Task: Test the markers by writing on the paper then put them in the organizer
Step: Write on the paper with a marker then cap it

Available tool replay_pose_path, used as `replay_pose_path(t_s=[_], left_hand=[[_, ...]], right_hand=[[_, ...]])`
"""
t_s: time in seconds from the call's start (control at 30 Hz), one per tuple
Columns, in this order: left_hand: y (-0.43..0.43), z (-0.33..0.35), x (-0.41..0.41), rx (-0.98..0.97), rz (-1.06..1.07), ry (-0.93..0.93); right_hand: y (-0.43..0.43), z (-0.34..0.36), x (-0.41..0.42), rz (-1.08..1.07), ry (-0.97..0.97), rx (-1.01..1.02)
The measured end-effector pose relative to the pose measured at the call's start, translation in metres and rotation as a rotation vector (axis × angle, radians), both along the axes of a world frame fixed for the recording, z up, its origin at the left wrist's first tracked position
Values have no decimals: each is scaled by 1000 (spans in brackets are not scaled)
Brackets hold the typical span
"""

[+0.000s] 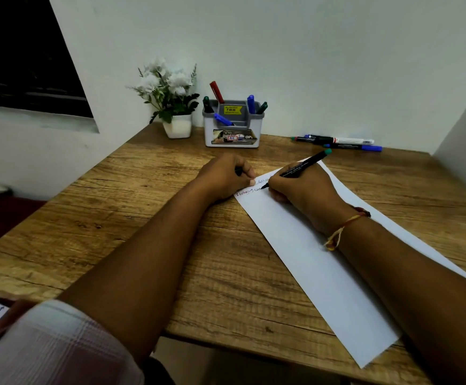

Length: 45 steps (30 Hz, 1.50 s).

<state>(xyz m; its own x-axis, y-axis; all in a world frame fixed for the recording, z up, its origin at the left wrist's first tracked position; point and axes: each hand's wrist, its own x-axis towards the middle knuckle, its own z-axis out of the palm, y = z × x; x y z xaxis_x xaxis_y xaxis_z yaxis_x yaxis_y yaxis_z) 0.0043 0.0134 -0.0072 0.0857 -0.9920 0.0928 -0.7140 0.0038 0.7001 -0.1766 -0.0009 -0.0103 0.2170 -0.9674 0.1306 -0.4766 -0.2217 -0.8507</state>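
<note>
A white sheet of paper (309, 262) lies slanted on the wooden desk (132, 218), with a few lines of handwriting near its far end. My right hand (301, 190) grips a black marker with a green end (301, 166), its tip touching the paper. My left hand (226, 176) rests on the paper's far left corner, fingers curled round a small dark thing, apparently the marker's cap (238, 171). The grey and white organizer (233, 134) stands at the back, holding red, blue and green markers. Several more markers (340, 143) lie on the desk at the back right.
A white pot of artificial white flowers (170, 98) stands just left of the organizer. White walls close the desk at the back and right. A dark window (23, 56) is at the upper left. The desk's near edge runs below my forearms.
</note>
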Motion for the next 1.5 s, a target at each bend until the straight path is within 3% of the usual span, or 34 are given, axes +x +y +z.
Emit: replay_pose_path(t_s=[1.5], left_hand=[[-3,-2,1,-4,-2,-5]], right_hand=[[2,4,-1,-22,29,-2]])
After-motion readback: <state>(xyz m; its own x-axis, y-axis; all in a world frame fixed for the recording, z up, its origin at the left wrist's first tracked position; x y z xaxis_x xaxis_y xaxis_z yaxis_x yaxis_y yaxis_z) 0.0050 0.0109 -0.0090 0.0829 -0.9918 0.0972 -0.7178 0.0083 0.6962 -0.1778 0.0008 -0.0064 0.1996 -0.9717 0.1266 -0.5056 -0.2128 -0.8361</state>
